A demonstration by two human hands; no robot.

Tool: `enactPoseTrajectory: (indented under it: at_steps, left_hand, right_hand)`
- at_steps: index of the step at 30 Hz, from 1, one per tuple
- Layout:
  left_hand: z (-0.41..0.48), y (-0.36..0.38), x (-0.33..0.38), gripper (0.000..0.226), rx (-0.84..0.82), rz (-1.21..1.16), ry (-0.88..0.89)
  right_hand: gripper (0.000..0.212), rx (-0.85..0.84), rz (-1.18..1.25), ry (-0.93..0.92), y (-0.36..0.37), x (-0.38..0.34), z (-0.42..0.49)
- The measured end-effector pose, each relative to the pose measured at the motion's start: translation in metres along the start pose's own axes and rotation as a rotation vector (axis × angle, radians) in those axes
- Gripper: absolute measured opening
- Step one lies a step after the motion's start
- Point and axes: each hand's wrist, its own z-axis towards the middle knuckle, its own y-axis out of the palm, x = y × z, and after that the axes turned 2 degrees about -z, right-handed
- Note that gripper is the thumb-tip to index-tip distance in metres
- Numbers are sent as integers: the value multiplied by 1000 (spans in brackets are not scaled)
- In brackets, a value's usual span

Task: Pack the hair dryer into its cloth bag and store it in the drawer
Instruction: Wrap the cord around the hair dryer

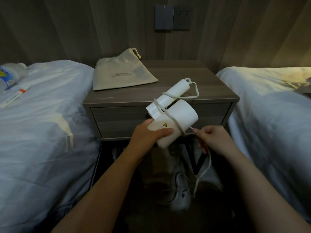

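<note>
Gripping white plastic hair dryer (180, 115) in left hand (146, 135), pinching its pale cord (204, 170) in right hand (213, 140). Loosely wound: could slip off, dangling tail snagging beige cloth drawstring bag (121, 76).

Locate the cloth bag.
In the head view, the cloth bag lies at the back left of the nightstand, beside the left bed, beyond the hair dryer.
</note>
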Motion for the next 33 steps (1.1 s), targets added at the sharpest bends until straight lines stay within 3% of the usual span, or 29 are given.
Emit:
enactPoseTrajectory:
  at_steps: [5, 9, 13, 16, 21, 26, 28, 30, 33]
  left_hand:
    - [3, 0, -4, 38, 88, 42, -9]
    - [1, 3, -5, 66, 105, 324, 64]
    - [-5, 9, -9, 77, 164, 562, 188]
    - [-4, 8, -13, 78, 157, 748, 273]
    - [-2, 5, -18, 79, 148, 866, 355]
    - [-2, 5, -23, 77, 180, 988, 393]
    - [1, 3, -25, 76, 195, 1002, 372]
    - [4, 0, -26, 76, 174, 1000, 334]
    - [6, -2, -28, 73, 79, 1052, 307]
  right_hand:
    - [23, -141, -128, -52, 6, -10, -2]
    - [23, -202, -284, -100, 4, -10, -3]
    - [16, -316, -395, -100, 8, -11, -9]
    - [16, -373, -421, -86, 10, -13, -12]
    - [21, -417, -543, -11, 10, -12, -10]
    - [19, -610, -644, 66, -1, -14, -16]
    - [13, -687, -706, 14, -5, -16, -19]
    - [23, -719, -681, -38, -8, -19, -24]
    - [22, -581, -661, -175, -9, -25, -23]
